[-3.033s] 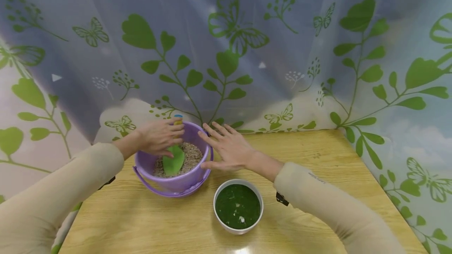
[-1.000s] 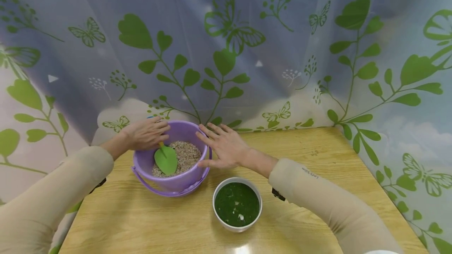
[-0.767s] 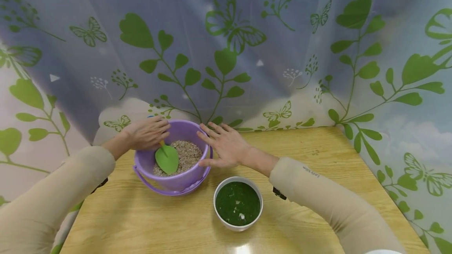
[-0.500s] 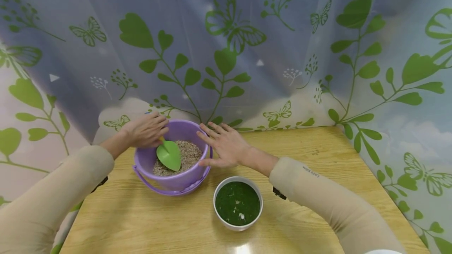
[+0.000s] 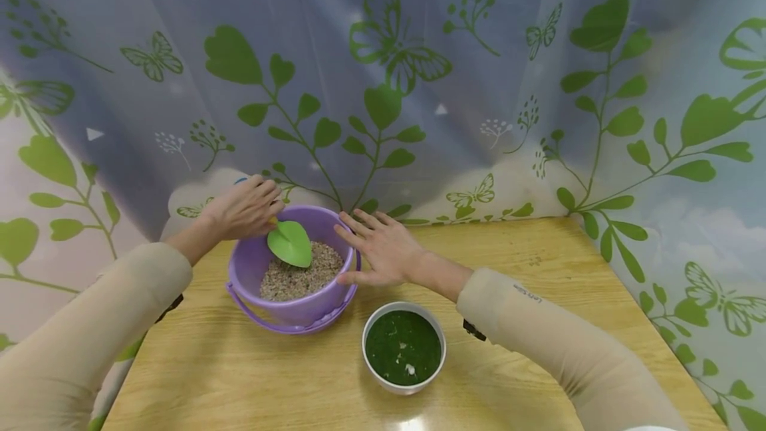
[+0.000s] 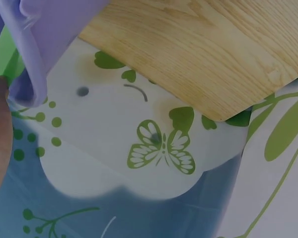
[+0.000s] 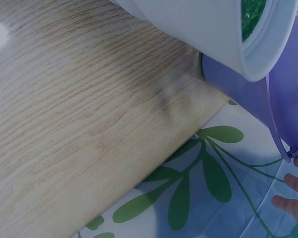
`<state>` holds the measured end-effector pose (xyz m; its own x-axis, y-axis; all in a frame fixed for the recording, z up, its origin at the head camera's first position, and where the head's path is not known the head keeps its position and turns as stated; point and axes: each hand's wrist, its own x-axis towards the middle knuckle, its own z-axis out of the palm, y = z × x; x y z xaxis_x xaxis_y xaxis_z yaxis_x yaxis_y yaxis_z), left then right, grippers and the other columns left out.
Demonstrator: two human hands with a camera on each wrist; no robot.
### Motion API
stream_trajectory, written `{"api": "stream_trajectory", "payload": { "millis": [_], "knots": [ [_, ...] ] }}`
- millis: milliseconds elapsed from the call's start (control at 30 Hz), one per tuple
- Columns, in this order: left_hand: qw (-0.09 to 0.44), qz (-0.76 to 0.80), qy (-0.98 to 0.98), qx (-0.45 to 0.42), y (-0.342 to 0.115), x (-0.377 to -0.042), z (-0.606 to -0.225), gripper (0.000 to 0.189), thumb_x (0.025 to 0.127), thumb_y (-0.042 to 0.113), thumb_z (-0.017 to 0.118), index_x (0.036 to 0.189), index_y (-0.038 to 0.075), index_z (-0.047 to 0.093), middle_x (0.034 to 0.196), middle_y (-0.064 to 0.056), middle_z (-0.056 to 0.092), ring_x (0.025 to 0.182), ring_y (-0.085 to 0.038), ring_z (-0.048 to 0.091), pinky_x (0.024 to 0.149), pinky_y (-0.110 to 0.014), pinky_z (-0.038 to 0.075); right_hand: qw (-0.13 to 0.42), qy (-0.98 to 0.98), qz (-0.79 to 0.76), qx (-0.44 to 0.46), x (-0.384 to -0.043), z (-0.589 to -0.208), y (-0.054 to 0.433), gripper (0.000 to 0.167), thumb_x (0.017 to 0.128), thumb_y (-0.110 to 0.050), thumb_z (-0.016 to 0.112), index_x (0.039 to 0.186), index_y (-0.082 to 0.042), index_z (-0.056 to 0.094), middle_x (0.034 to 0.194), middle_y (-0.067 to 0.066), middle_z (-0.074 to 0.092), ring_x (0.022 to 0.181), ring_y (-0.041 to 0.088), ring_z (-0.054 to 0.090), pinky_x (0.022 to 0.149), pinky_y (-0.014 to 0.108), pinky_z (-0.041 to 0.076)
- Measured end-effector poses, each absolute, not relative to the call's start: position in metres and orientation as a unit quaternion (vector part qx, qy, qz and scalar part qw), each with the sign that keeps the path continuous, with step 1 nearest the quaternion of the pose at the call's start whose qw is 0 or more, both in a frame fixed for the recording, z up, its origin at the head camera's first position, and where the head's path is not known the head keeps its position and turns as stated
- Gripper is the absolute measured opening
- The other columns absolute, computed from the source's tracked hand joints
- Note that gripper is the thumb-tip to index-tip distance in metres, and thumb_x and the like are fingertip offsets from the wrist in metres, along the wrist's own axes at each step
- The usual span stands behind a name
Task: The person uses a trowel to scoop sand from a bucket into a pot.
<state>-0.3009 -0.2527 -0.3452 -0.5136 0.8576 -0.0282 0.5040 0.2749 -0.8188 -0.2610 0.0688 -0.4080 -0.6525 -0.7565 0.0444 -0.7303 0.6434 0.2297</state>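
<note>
My left hand [image 5: 245, 206] grips the handle of a toy shovel with a green blade [image 5: 290, 243]; a blue handle end peeks out behind the fingers. The blade hangs tilted inside a purple bucket [image 5: 299, 311], above a bed of coarse grain-like bits [image 5: 299, 279]. Straight and spread, the fingers of my right hand [image 5: 385, 248] rest against the bucket's right side. The left wrist view shows part of the green blade [image 6: 9, 54] by the bucket's rim, and the right wrist view only some fingertips of the right hand [image 7: 295, 191].
A white bowl [image 5: 403, 389] of dark green liquid with pale flecks stands on the wooden table [image 5: 526, 285], right of the bucket and nearer the front. The bucket's handle hangs down at its front. A leaf-and-butterfly curtain [image 5: 509, 85] rises behind the table.
The left hand has moved left and up. The green blade has lifted off the grains and tipped to the right. My right hand has stayed at the bucket's side.
</note>
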Motion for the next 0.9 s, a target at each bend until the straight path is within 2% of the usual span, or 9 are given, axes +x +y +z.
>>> {"api": "stream_trajectory", "payload": {
  "millis": [200, 433, 900],
  "knots": [
    [0.252, 0.409, -0.766, -0.427, -0.2545, -0.3007, -0.3410, 0.055, 0.094, 0.063, 0.066, 0.091, 0.010, 0.054, 0.094, -0.009, 0.061, 0.083, -0.024, 0.052, 0.075, -0.035, 0.042, 0.064, -0.905, -0.097, 0.408, -0.2608, -0.4090, 0.0692, 0.101, 0.094, -0.088, 0.030, 0.170, -0.022, 0.015, 0.178, 0.005, 0.012, 0.164, 0.032, 0.026, 0.128, 0.056, 0.033],
    [0.256, 0.445, -0.762, -0.394, -0.2545, -0.3001, -0.3387, 0.060, 0.097, 0.066, 0.061, 0.086, 0.009, 0.046, 0.088, -0.008, 0.056, 0.075, -0.021, 0.043, 0.072, -0.033, 0.037, 0.065, -0.906, -0.103, 0.405, -0.2609, -0.4087, 0.0688, 0.102, 0.094, -0.089, 0.029, 0.171, -0.023, 0.013, 0.179, 0.004, 0.010, 0.164, 0.032, 0.025, 0.128, 0.054, 0.033],
    [0.286, 0.472, -0.744, -0.377, -0.2558, -0.2964, -0.3440, 0.064, 0.095, 0.068, 0.063, 0.084, 0.009, 0.041, 0.082, -0.008, 0.052, 0.073, -0.021, 0.042, 0.071, -0.033, 0.041, 0.066, -0.907, -0.096, 0.404, -0.2596, -0.4083, 0.0681, 0.103, 0.094, -0.089, 0.029, 0.170, -0.021, 0.013, 0.179, 0.004, 0.010, 0.164, 0.031, 0.025, 0.127, 0.054, 0.034]
  ]
}}
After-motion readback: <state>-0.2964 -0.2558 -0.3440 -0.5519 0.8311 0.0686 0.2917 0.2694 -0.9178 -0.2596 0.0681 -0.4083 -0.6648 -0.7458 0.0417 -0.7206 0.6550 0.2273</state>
